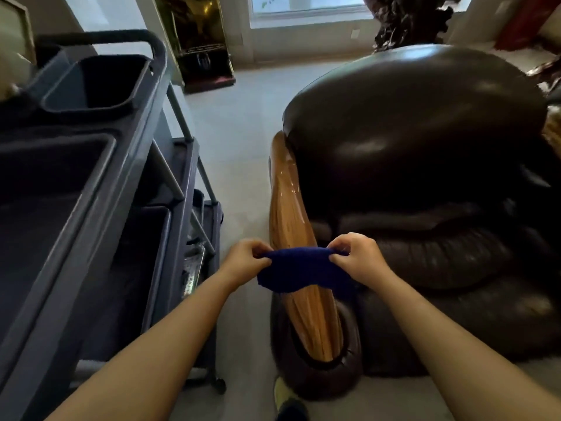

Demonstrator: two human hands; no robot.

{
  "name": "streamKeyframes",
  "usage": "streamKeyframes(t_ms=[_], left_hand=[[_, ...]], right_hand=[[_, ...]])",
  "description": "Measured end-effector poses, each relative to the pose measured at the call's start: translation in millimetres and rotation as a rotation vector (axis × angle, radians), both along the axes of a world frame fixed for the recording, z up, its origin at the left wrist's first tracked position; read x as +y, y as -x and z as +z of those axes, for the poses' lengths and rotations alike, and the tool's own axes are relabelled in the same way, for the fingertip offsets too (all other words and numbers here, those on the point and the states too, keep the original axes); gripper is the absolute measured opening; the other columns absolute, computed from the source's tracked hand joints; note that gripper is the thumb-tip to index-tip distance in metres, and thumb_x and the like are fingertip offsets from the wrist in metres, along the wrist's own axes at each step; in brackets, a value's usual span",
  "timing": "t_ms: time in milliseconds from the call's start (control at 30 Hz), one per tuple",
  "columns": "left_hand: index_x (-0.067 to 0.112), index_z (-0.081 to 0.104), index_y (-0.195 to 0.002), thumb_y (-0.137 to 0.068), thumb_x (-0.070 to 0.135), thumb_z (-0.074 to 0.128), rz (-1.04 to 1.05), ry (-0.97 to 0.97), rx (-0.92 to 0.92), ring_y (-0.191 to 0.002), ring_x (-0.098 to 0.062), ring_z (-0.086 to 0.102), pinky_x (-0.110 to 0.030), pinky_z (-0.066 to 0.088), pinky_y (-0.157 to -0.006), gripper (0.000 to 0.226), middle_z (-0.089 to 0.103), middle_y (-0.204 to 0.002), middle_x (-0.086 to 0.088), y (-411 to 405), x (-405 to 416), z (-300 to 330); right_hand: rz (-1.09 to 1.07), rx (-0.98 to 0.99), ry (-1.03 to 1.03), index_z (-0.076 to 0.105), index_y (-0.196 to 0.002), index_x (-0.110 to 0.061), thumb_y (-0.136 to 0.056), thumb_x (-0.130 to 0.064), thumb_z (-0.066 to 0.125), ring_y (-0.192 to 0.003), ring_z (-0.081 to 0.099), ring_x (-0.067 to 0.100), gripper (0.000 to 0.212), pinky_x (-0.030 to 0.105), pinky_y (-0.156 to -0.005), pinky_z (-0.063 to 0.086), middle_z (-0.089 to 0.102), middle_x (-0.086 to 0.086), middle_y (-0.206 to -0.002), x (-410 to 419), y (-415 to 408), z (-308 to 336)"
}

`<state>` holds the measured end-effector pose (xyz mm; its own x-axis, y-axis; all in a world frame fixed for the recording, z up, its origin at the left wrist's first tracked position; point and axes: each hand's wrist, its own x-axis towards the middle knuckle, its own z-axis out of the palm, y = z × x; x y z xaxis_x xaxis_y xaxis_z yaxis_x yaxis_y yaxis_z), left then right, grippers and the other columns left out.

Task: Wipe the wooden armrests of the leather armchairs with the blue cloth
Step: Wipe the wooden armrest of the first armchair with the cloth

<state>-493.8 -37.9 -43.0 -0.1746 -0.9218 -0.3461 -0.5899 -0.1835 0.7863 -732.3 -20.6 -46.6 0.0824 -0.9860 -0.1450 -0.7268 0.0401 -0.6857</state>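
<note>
The blue cloth (299, 270) sits at lower centre of the frame, stretched crosswise between both hands. Its surface is nubby and soft, and it sags in a shallow curve; its long axis runs left to right. The left hand (247, 256) pinches the cloth's left end with closed fingers. The right hand (356, 258) pinches the right end the same way.

The cloth crosses the wooden armrest (293, 232), whose long axis runs from lower centre up toward mid-frame, at right angles to the cloth. The wood is glossy, golden-brown and rounded, with lengthwise grain. Whether the cloth touches the wood cannot be determined.

The armchair (425, 165) fills the right half: dark brown leather, shiny, bulging and creased. Its right side is cut off, and its seat is lost in shadow.

A grey plastic cart (142, 153) with deep bins occupies the left, partly cut off.
</note>
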Motion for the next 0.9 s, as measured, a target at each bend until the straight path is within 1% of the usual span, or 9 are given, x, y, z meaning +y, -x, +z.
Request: streamKeyframes(t_ms=[267,333,467,533,600,667,733,800,900], left_hand=[[0.005,0.064,-0.099,-0.081,-0.001,0.059,0.056,-0.114,-0.037,-0.089,-0.019,0.064,-0.024,0.052,-0.072,0.019,0.067,-0.095,-0.011,35,-90,-77],[0.005,0.064,-0.100,-0.081,0.000,0.059,0.048,-0.127,-0.078,-0.091,-0.020,0.063,-0.026,0.051,-0.074,0.021,0.067,-0.097,-0.010,42,-106,-95],[0.009,0.064,-0.098,-0.082,0.000,0.058,0.091,-0.141,-0.153,-0.090,-0.016,0.060,-0.019,0.046,-0.068,0.019,0.066,-0.098,-0.010,48,-124,-131],[0.011,0.062,-0.101,-0.083,0.001,0.057,0.125,-0.133,-0.195,-0.096,-0.019,0.060,-0.023,0.048,-0.073,0.021,0.065,-0.101,-0.008,51,-131,-146],[0.014,0.057,-0.115,-0.085,0.008,0.056,0.163,0.005,-0.302,-0.115,-0.022,0.054,-0.030,0.045,-0.092,0.031,0.060,-0.121,-0.007,54,-132,-161],[0.016,0.035,-0.138,-0.091,0.022,0.049,0.215,0.261,-0.418,-0.140,-0.019,0.023,-0.034,0.020,-0.114,0.050,0.030,-0.150,-0.005,63,-125,-172],[0.022,0.009,-0.146,-0.094,0.032,0.032,0.226,0.440,-0.498,-0.144,-0.013,-0.004,-0.038,-0.003,-0.116,0.058,0.001,-0.156,0.000,76,-114,-178],[0.022,-0.004,-0.145,-0.094,0.037,0.019,0.141,0.468,-0.559,-0.143,-0.013,-0.012,-0.042,-0.011,-0.115,0.058,-0.010,-0.155,0.001,90,-104,-189],[0.021,-0.009,-0.144,-0.093,0.038,0.011,0.025,0.400,-0.639,-0.141,-0.012,-0.016,-0.043,-0.013,-0.115,0.058,-0.015,-0.156,-0.001,105,-97,-217]], right_hand=[[-0.019,-0.032,-0.084,0.056,-0.079,-0.037,-0.079,-0.016,0.067,-0.078,0.052,0.000,0.025,0.013,-0.061,0.036,0.052,-0.018,-0.083,-98,24,-92],[-0.008,-0.048,-0.128,0.055,-0.078,-0.038,-0.079,-0.016,0.067,-0.079,0.053,0.002,0.025,0.015,-0.062,0.038,0.053,-0.016,-0.084,-115,30,-115],[0.037,-0.020,-0.151,0.059,-0.086,-0.032,-0.080,-0.018,0.065,-0.084,0.055,0.007,0.017,0.020,-0.069,0.044,0.054,-0.012,-0.089,-137,30,-157],[0.029,-0.016,-0.126,0.062,-0.093,-0.027,-0.081,-0.018,0.064,-0.088,0.056,0.009,0.015,0.022,-0.072,0.045,0.054,-0.010,-0.093,-146,28,-171],[-0.001,-0.010,-0.043,0.061,-0.104,-0.023,-0.082,-0.019,0.063,-0.099,0.056,0.013,0.023,0.030,-0.085,0.047,0.057,-0.006,-0.103,-151,25,-181],[-0.071,0.070,0.143,0.050,-0.125,-0.019,-0.084,-0.026,0.060,-0.123,0.045,0.019,0.042,0.043,-0.109,0.031,0.052,0.001,-0.129,-149,24,-189],[-0.129,0.158,0.260,0.026,-0.142,-0.019,-0.090,-0.037,0.046,-0.142,0.016,0.018,0.058,0.043,-0.116,0.005,0.023,0.003,-0.153,-139,19,-196],[-0.105,0.194,0.265,0.005,-0.146,-0.022,-0.093,-0.042,0.029,-0.144,-0.002,0.016,0.062,0.042,-0.115,-0.004,0.003,0.003,-0.156,-126,8,-203],[-0.068,0.209,0.147,-0.009,-0.144,-0.023,-0.093,-0.047,0.015,-0.143,-0.011,0.013,0.061,0.045,-0.116,-0.002,-0.009,0.000,-0.155,-116,-13,-226]])
